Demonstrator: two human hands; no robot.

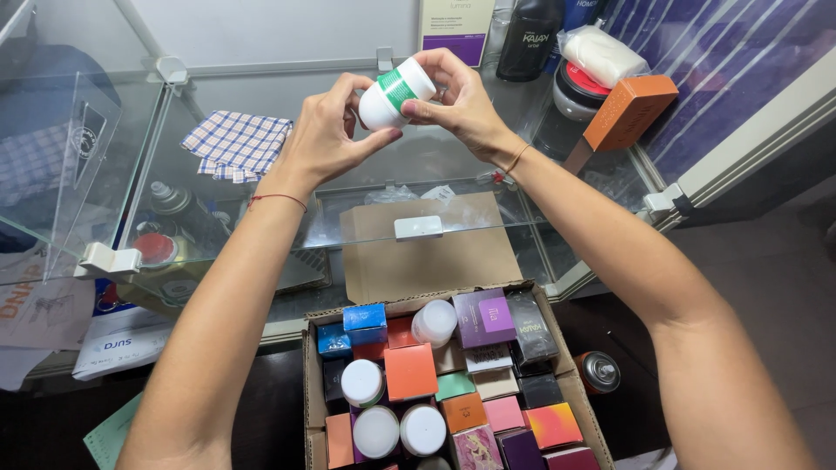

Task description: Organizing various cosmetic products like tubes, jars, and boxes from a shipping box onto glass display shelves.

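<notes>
Both my hands hold a small white bottle [392, 92] with a green band, tilted, above a glass display shelf [261, 218]. My left hand [326, 135] grips its lower end between thumb and fingers. My right hand [457, 100] pinches its upper end. Below my forearms stands an open cardboard box [315, 383] packed with several small coloured cartons and white-capped bottles.
A checked cloth [237, 144] lies on the glass at the left. At the back right stand a dark bottle [529, 39], an orange box [625, 111] and a wrapped white item [601, 54]. A spray can [599, 372] lies right of the box. Papers sit at the lower left.
</notes>
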